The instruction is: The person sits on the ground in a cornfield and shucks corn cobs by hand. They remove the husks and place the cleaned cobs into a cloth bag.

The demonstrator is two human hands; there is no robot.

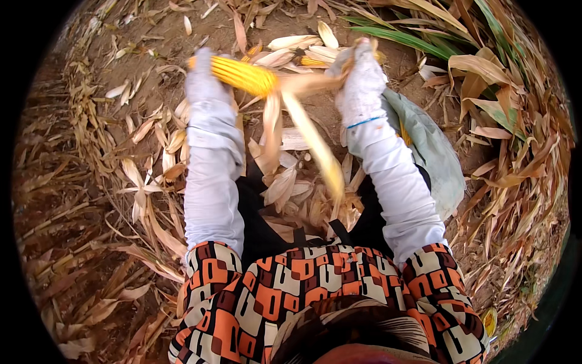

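Note:
My left hand (pixel 207 77), in a pale glove, is closed around one end of a yellow ear of corn (pixel 245 78). Peeled husk leaves (pixel 272 123) hang from the cob's other end, one of them blurred by motion. A strip of husk (pixel 311 83) stretches across to my gloved right hand (pixel 361 68), which grips it. Beyond the cob, more ears in pale husks (pixel 293 43) lie on the soil, some with yellow kernels showing. Beside my right forearm rests a grey-green sack (pixel 429 145), with a bit of yellow corn at its opening.
Loose dry husks (pixel 282 189) lie between my legs. Dry stalks and leaves (pixel 68 191) cover the ground at the left. At the upper right, green and dry corn leaves (pixel 486 73) form a heap beside bare brown soil (pixel 159 45).

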